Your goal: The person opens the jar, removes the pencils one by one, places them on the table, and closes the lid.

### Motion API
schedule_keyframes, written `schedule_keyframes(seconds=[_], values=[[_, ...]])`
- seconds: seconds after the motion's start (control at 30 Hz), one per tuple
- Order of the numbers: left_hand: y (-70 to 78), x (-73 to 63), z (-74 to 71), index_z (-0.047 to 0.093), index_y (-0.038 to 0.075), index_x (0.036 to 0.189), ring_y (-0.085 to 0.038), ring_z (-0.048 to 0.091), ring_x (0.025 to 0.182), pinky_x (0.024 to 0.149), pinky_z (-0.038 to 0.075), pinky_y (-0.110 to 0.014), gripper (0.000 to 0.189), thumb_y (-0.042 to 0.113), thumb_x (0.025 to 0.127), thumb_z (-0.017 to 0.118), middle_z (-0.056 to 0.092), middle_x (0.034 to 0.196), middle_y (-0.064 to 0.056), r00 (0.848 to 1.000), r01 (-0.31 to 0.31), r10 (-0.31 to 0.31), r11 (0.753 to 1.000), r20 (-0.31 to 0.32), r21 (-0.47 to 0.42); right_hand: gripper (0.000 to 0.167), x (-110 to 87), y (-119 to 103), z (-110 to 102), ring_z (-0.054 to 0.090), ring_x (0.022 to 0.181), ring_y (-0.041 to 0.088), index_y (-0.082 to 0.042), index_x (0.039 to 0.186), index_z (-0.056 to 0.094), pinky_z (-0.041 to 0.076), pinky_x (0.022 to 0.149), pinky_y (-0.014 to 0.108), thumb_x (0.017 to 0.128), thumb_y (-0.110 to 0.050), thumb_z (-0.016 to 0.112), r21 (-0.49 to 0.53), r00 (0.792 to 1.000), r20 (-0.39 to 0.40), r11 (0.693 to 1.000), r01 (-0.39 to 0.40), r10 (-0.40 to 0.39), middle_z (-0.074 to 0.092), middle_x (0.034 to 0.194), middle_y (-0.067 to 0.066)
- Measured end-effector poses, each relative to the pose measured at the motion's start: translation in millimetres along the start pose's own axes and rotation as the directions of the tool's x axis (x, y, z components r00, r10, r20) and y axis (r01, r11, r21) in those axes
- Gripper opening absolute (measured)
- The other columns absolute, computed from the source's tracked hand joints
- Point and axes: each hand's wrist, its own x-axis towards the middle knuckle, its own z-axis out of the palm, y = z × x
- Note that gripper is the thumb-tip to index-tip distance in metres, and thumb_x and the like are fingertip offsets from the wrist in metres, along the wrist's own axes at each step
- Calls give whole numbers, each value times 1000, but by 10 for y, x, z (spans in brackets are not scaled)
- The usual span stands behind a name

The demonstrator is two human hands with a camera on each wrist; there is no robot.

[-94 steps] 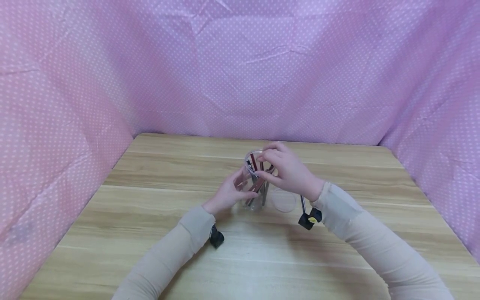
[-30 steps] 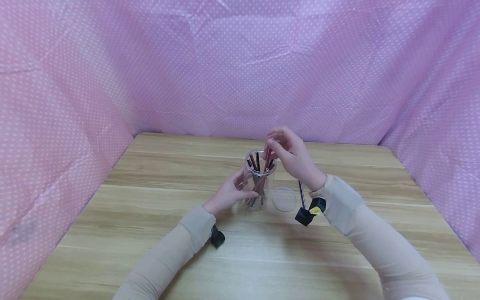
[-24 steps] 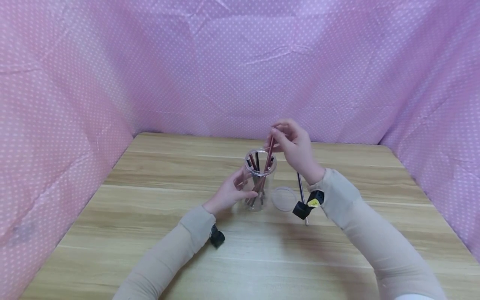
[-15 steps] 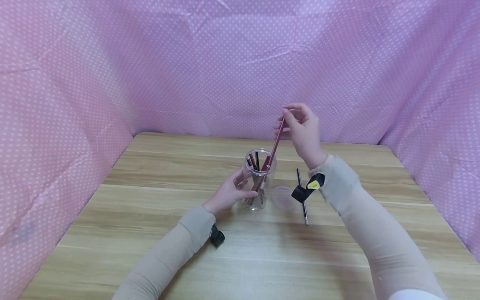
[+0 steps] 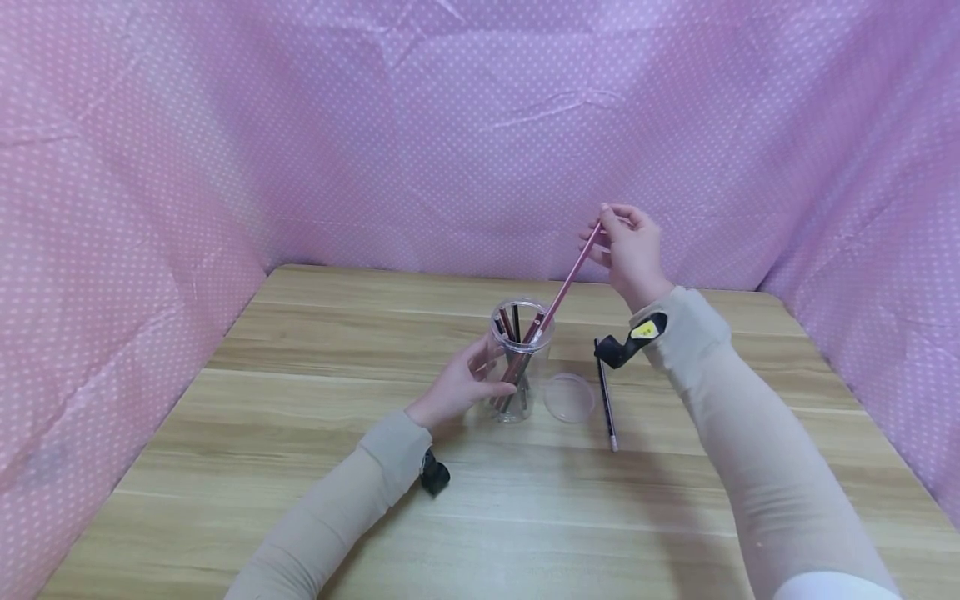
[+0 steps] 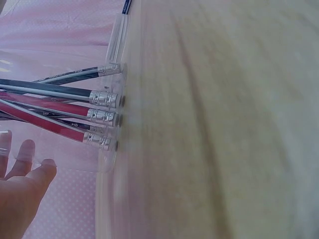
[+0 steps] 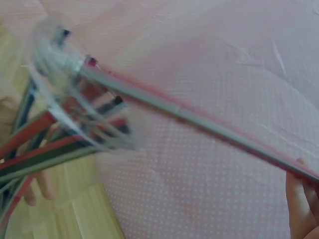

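A clear plastic jar (image 5: 517, 415) stands upright on the table, with several red and dark pencils (image 6: 60, 91) leaning inside, eraser ends down. My left hand (image 5: 457, 386) grips the jar's side, thumb in front. Up and to the right of the rim, my right hand (image 5: 632, 252) pinches a red pencil (image 5: 573, 271) by its top end. That pencil slants down to the left, its lower end right at the jar's rim. In the right wrist view the same pencil (image 7: 199, 125) stretches from the blurred rim to my fingertips.
A round clear lid (image 5: 568, 398) lies flat just right of the jar. Beyond it a dark pencil (image 5: 606, 400) with a white eraser end lies on the wooden table (image 5: 300, 400). Pink dotted cloth (image 5: 480, 150) hangs behind and at both sides.
My right hand went from the jar's mouth up and to the right, drawing the red pencil most of the way out. The left hand and jar have stayed in place.
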Motion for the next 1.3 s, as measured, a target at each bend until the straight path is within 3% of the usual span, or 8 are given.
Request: schedule_keyframes(seconds=[0.2, 0.33, 0.5, 0.7, 0.8, 1.0, 1.3], values=[[-9, -11, 14, 26, 15, 150, -27, 39, 136, 114, 30, -42, 89, 2, 76, 75, 41, 148, -10, 1000, -10, 10, 1000, -10, 10, 6, 10, -71, -153, 63, 61, 10, -6, 93, 53, 58, 59, 20, 95, -13, 55, 35, 998, 3, 998, -59, 59, 62, 71, 1], [-8, -22, 26, 27, 16, 150, -26, 39, 136, 115, 30, -41, 90, 3, 76, 75, 40, 148, -10, 1000, -5, 5, 1000, -11, 10, 6, -40, -33, -266, 63, 61, 9, -8, 94, 55, 58, 60, 20, 95, -13, 55, -72, 994, 43, 993, -98, 101, 63, 72, 0], [-9, -37, 20, 29, 19, 149, -25, 39, 136, 115, 29, -41, 88, 6, 76, 76, 43, 147, -9, 1000, -1, 1, 1000, -8, 26, 8, -114, 47, -408, 64, 61, 9, -8, 98, 54, 58, 60, 20, 95, -15, 56, -236, 978, 103, 960, -150, 179, 65, 72, -2], [-8, -40, 25, 29, 18, 149, -25, 39, 136, 115, 29, -42, 88, 5, 76, 76, 42, 147, -9, 1000, -4, 4, 1000, -10, 15, 11, -157, 175, -616, 66, 65, 9, -7, 103, 53, 60, 67, 25, 96, -15, 55, -432, 969, 154, 895, -109, 192, 65, 73, -6], [-8, -36, 32, 28, 17, 149, -26, 39, 136, 115, 29, -41, 88, 4, 76, 76, 40, 148, -9, 1000, -11, 11, 1000, -10, 7, 11, -163, 253, -741, 66, 65, 6, -7, 104, 52, 60, 69, 27, 98, -16, 51, -543, 969, 172, 838, -57, 177, 64, 72, -11], [-4, -27, 26, 27, 16, 150, -26, 39, 136, 115, 30, -40, 88, 1, 77, 74, 39, 149, -9, 1000, -13, 13, 1000, -13, -6, 17, -121, 394, -980, 64, 65, 2, -1, 108, 50, 61, 69, 27, 99, -15, 49, -611, 963, 197, 791, -26, 184, 63, 71, -13], [4, -16, 12, 26, 17, 150, -26, 38, 136, 115, 30, -40, 89, 3, 77, 75, 40, 148, -9, 1000, 14, -14, 1000, -10, -1, 40, -42, 606, -1259, 65, 70, 7, 14, 126, 42, 60, 75, 35, 99, -15, 48, -705, 956, 199, 709, -14, 217, 61, 76, -8]])
